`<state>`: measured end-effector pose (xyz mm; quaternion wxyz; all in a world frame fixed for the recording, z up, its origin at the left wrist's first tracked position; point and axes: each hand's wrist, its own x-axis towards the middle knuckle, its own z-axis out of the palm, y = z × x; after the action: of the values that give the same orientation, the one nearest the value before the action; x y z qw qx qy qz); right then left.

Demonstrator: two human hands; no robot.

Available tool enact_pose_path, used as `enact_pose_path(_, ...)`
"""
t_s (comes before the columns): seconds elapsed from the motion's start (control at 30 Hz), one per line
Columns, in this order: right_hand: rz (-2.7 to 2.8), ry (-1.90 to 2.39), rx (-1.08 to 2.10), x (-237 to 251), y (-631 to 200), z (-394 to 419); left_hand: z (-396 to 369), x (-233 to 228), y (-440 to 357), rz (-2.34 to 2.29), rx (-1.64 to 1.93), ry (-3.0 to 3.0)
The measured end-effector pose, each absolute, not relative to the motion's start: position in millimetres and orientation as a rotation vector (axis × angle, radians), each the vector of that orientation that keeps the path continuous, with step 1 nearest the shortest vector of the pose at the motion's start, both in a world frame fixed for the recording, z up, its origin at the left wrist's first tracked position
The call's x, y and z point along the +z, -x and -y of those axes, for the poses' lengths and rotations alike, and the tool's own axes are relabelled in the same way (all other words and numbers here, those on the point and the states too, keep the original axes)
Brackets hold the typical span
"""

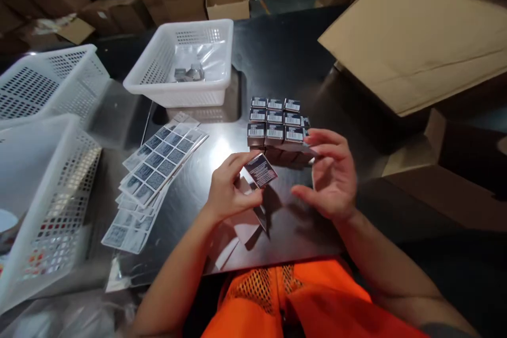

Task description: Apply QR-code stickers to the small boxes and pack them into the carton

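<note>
In my left hand [232,187] is a small dark box [261,170] with fine white print, gripped between thumb and fingers and tilted. My right hand [330,174] is open, thumb and fingers spread, at the right front corner of a block of small boxes [274,116]. Those boxes stand in rows, with barcode labels facing up. Whether my right fingertips touch the nearest box I cannot tell. White paper strips [243,226] lie on the table under my left hand. Left of it are fanned sheets of printed labels [158,166].
A white perforated basket [138,86] with a clear bag and small silvery pieces stands behind the sheets. More white baskets [59,129] line the left side. A large open carton [415,42] takes up the right. The metal table [301,58] has cartons [227,0] beyond it.
</note>
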<state>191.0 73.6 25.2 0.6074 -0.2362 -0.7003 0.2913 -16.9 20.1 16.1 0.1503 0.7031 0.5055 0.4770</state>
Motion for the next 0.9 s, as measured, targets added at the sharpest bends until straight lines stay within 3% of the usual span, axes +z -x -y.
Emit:
enact_pose_path(0.23, 1.308, 0.863, 1.505, 32.9, -203.0, -71.4, -13.6, 15.3, 8.7, -1.514, 1.238, -1.905)
enact_pose_path(0.4, 1.238, 0.866, 1.513, 21.7, -191.0, -58.4, -6.3, 2.9, -4.5, -1.870, 1.469, -1.766)
enact_pose_path(0.53, 1.254, 0.846, 1.572, 16.5, -179.2, -50.2, -4.1, -1.3, -5.0, -1.859, 1.523, -2.007)
enact_pose_path(0.7, 1.278, 0.770, 1.764, 23.9, -199.5, -79.2, -6.6, 17.5, 9.4, -1.425, 1.276, -2.367)
enact_pose_path(0.8, 1.452, 0.636, 1.976, 21.1, -212.5, -91.7, -6.3, 25.4, 14.9, -1.395, 1.076, -2.356)
enact_pose_path(0.9, 1.645, 0.573, 1.933, 14.4, -213.6, -89.5, -5.8, 24.7, 14.5, -1.372, 0.799, -2.430)
